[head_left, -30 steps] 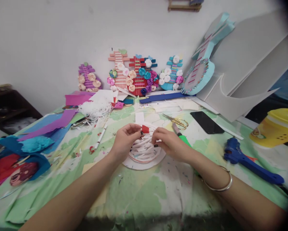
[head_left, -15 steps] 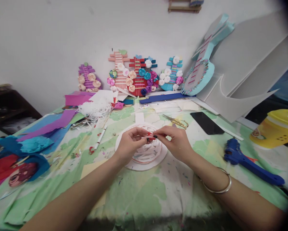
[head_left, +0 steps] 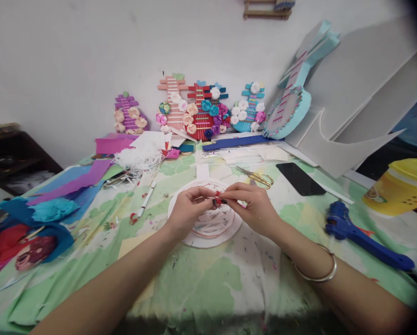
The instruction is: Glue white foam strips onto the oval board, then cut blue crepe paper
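Observation:
A small red piece (head_left: 218, 199), perhaps paper, is pinched between the fingertips of both hands; its exact shape is mostly covered by the fingers. My left hand (head_left: 190, 204) grips it from the left with thumb and forefinger. From the right, my right hand (head_left: 253, 204) pinches its other side. Below both hands lies a round white board (head_left: 208, 241) with a short neck at its far edge, a reddish ring drawn near its rim and white paper strips heaped in the middle. Gold-handled scissors (head_left: 259, 177) rest beyond my right hand.
A black phone (head_left: 300, 178), a blue glue gun (head_left: 363, 237) and a yellow tub (head_left: 398, 188) are at the right. A white marker (head_left: 147, 200), white string (head_left: 140, 158) and coloured paper (head_left: 72, 186) lie at the left. Flower-decorated guitar shapes (head_left: 201, 111) lean on the wall.
Both hands stay over the round board. The right fingers have shifted slightly around the red piece, which looks a little turned. The view has moved very slightly.

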Tool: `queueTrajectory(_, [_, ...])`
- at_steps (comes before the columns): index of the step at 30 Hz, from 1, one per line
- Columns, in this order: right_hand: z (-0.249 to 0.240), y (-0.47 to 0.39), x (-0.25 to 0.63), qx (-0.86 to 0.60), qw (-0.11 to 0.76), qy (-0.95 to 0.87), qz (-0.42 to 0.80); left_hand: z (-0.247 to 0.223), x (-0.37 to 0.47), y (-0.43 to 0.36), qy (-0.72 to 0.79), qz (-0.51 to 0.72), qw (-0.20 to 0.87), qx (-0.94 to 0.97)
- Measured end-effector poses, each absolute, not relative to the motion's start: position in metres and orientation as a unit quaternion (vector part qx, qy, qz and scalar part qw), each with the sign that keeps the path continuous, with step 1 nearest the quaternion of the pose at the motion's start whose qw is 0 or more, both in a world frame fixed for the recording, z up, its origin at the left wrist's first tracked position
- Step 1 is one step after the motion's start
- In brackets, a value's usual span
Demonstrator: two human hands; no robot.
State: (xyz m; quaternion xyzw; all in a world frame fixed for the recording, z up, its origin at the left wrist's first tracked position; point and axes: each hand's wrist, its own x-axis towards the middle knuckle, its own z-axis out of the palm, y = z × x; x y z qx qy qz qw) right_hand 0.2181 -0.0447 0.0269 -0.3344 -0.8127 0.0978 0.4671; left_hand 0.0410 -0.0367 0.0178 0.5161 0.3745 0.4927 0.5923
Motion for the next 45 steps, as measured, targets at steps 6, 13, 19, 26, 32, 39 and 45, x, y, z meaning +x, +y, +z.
queueTrajectory(6, [0.028, -0.048, 0.215, -0.349, 0.472, -0.790, 0.175, 0.015, 0.039, -0.036, 0.370, 0.497, 0.589, 0.519])
queueTrajectory(13, [0.022, -0.045, 0.213, -0.376, 0.516, -0.673, 0.373, 0.022, 0.042, -0.042, 0.361, 0.486, 0.595, 0.529])
queueTrajectory(19, [0.024, -0.047, 0.211, -0.376, 0.528, -0.645, 0.404, 0.022, 0.043, -0.042, 0.383, 0.471, 0.595, 0.526])
queueTrajectory(26, [0.024, -0.048, 0.209, -0.368, 0.540, -0.626, 0.426, 0.017, 0.042, -0.041, 0.377, 0.471, 0.603, 0.522])
queueTrajectory(32, [0.027, -0.050, 0.208, -0.357, 0.552, -0.593, 0.464, 0.026, 0.046, -0.046, 0.383, 0.472, 0.569, 0.555])
queueTrajectory(39, [0.032, -0.050, 0.208, -0.357, 0.547, -0.541, 0.530, 0.027, 0.049, -0.052, 0.357, 0.488, 0.525, 0.599])
queueTrajectory(45, [0.032, -0.051, 0.207, -0.367, 0.541, -0.541, 0.529, 0.022, 0.050, -0.051, 0.345, 0.487, 0.521, 0.610])
